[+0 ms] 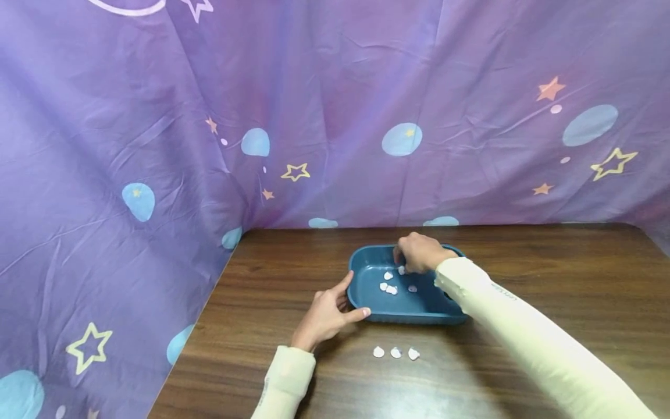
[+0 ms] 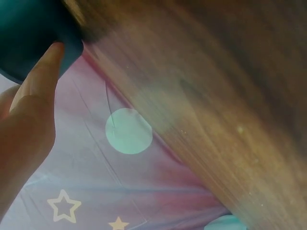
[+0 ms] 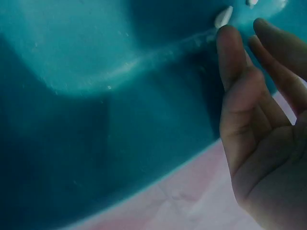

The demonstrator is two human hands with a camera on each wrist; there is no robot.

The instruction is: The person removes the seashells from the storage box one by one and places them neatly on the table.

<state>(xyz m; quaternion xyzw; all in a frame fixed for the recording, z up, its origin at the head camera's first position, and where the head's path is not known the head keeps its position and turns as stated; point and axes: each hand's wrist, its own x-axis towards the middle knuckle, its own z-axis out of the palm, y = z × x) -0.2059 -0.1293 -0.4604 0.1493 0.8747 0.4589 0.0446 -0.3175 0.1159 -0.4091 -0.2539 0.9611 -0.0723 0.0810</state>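
Observation:
A blue-green plastic tub [image 1: 366,318] with rounded corners stands on the table. Several small white, shell-shaped pieces [image 1: 391,289] lie on its floor. My left hand [image 1: 325,314] rests on the tub's left side, its straight index finger along the wall and its thumb at the near corner. My right hand [image 1: 423,254] reaches down into the tub from the right. In the right wrist view a white piece [image 3: 224,17] is right at one fingertip, and the fingers stand apart; no grip on it shows. Three more white pieces [image 1: 396,352] lie in a row on the table before the tub.
The dark wooden table [image 1: 282,273] spreads to both sides of the tub. A purple cloth [image 1: 335,105] printed with stars and blue spots hangs behind the table and along its left edge.

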